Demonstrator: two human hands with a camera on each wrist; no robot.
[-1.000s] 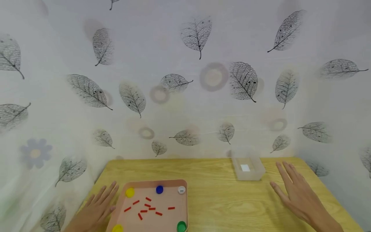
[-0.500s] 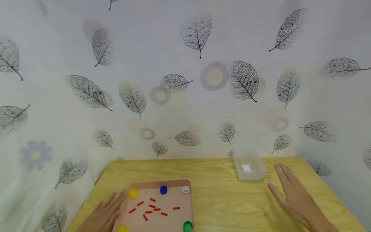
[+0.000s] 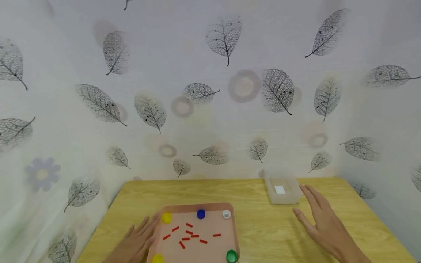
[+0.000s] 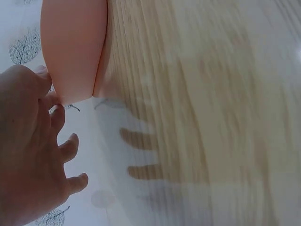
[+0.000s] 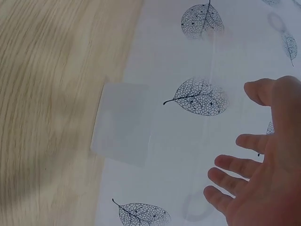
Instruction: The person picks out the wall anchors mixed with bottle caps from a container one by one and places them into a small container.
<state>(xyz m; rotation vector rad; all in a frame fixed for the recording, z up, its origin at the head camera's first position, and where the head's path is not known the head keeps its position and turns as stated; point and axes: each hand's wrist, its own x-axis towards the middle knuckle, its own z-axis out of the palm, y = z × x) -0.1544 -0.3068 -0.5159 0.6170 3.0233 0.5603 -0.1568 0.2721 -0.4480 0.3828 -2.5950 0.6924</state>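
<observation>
My left hand (image 3: 136, 241) lies along the left wall of a pink tray (image 3: 197, 252), fingers straight and touching its side. In the left wrist view the thumb and fingertips meet the corner of the tray (image 4: 73, 52). Inside the tray lie several short red sticks (image 3: 194, 236). Around them sit a yellow cap (image 3: 167, 218), a blue cap (image 3: 201, 214), a white cap (image 3: 226, 214), a green cap (image 3: 231, 256) and a second yellow cap (image 3: 158, 259). My right hand (image 3: 323, 226) hovers with spread fingers just right of a translucent plastic box (image 3: 284, 199), holding nothing.
The box stands near the back right of the wooden table (image 3: 256, 226), a white label showing in it. Behind the table hangs a pale, leaf-printed cloth (image 3: 210, 120), which also closes off both sides.
The tray has slid to the right with its caps and sticks, my left hand moving along with it. My right hand has shifted left, closer to the box.
</observation>
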